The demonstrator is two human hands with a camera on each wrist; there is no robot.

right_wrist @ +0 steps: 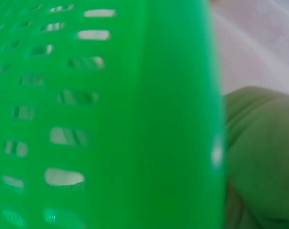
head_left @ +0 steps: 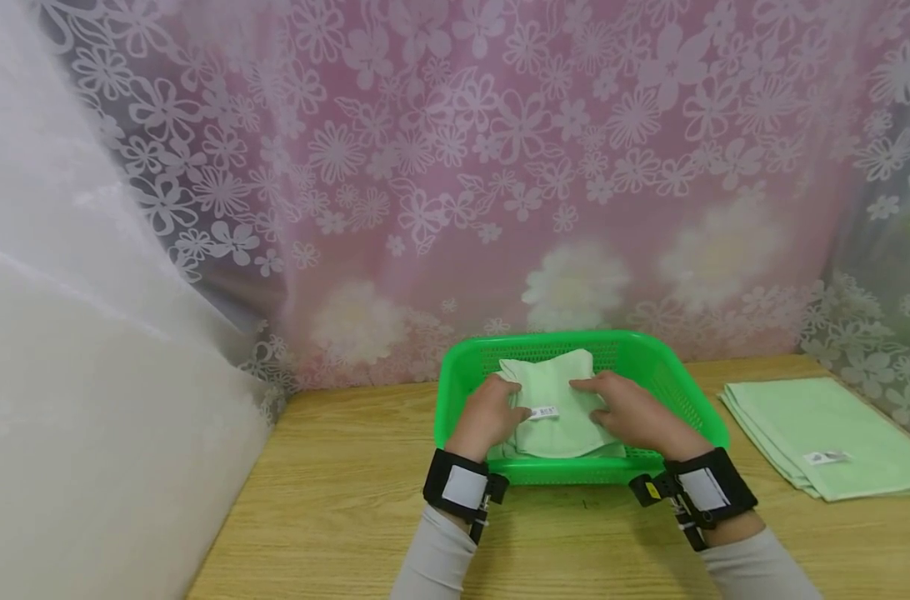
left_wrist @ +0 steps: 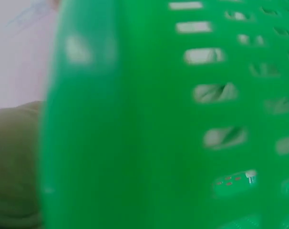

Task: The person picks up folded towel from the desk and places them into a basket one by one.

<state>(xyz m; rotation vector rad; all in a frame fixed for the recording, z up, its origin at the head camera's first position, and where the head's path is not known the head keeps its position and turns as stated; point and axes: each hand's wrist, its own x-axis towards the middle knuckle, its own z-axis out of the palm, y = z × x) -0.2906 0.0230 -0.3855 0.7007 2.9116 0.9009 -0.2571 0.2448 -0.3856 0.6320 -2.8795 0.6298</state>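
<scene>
A light green folded towel (head_left: pixel 556 437) with a small white label lies inside a green plastic basket (head_left: pixel 545 473). On the towel's left side rests my left hand (head_left: pixel 487 417), its thumb and index finger apart near the label. My right hand (head_left: pixel 635 410) touches the towel's right side, index finger stretched inward and thumb lower down. The remaining fingers of both hands are hidden. In the left wrist view the basket wall (left_wrist: pixel 111 124) covers most of the picture, and the right wrist view likewise shows mainly basket wall (right_wrist: pixel 173 119).
More folded light green towels (head_left: pixel 837 429), stacked in layers, lie on the wooden table (head_left: pixel 335 500) right of the basket. A floral curtain (head_left: pixel 455 167) hangs close behind the basket, and a white sheet (head_left: pixel 87 333) borders the left.
</scene>
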